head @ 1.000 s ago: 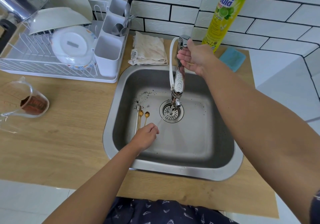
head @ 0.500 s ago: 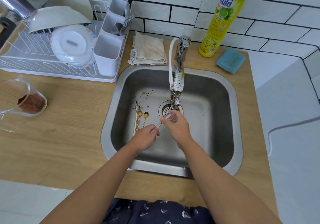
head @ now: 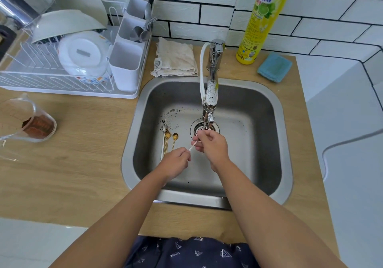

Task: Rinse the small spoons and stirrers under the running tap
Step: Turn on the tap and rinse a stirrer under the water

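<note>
A thin white stirrer [head: 193, 145] is held over the drain [head: 202, 129] of the steel sink [head: 277, 126], just below the tap's spout [head: 209, 118]. My left hand [head: 175, 162] pinches its near end. My right hand [head: 211, 145] pinches its far end right under the spout. Two small gold spoons [head: 171, 138] and a pale stirrer lie side by side on the sink floor, left of the drain. Dark specks are scattered behind them. Whether water is running cannot be made out.
The tap [head: 213, 75] stands at the sink's back rim. A folded cloth [head: 176, 58], a dish soap bottle [head: 261, 19] and a blue sponge [head: 274, 67] sit behind. A dish rack [head: 68, 60] with a cutlery holder is at left, and a measuring jug [head: 27, 120] with brown powder.
My right hand left the tap handle, came down into the sink and took hold of the stirrer's far end. My left hand kept its grip.
</note>
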Motion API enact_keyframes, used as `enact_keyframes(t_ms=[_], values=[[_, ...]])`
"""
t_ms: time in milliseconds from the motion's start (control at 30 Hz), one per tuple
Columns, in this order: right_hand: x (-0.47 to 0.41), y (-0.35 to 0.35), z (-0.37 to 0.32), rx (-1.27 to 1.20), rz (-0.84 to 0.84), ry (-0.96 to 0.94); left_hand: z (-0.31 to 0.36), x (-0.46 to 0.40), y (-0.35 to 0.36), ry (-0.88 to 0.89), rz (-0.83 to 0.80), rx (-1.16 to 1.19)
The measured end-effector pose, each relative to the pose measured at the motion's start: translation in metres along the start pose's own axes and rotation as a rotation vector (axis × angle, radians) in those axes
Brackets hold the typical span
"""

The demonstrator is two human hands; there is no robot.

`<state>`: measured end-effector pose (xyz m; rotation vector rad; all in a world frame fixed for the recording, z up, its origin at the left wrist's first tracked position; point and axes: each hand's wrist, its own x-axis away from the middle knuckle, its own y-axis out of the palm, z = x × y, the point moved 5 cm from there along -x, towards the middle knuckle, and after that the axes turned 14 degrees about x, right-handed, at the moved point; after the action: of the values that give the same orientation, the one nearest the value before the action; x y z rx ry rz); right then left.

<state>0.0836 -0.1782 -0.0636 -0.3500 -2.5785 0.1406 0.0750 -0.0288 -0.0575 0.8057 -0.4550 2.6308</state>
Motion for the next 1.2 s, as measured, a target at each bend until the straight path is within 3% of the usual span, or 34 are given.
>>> enact_keyframes(t_ms=[367, 567, 733, 867, 967, 1200], values=[[-0.003, 0.005, -0.002, -0.036, -0.147, 0.011, 0.0, 0.0, -0.002, -0.035, 0.027, 0.055], [0.0, 0.003, 0.001, -0.184, -0.283, 0.005, -0.003, 0.002, 0.0, -0.193, -0.064, 0.283], [-0.002, 0.0, 0.004, -0.208, -0.223, 0.028, -0.001, 0.004, 0.006, -0.119, -0.134, 0.227], [-0.004, -0.004, 0.004, -0.128, -0.06, 0.02, 0.002, 0.0, 0.0, 0.038, -0.018, -0.01], [-0.002, -0.004, 0.003, -0.036, -0.025, -0.024, -0.001, -0.003, -0.003, 0.034, 0.027, -0.087], [-0.001, 0.0, 0.003, -0.063, -0.221, -0.052, -0.011, -0.007, -0.005, -0.115, 0.045, -0.05]])
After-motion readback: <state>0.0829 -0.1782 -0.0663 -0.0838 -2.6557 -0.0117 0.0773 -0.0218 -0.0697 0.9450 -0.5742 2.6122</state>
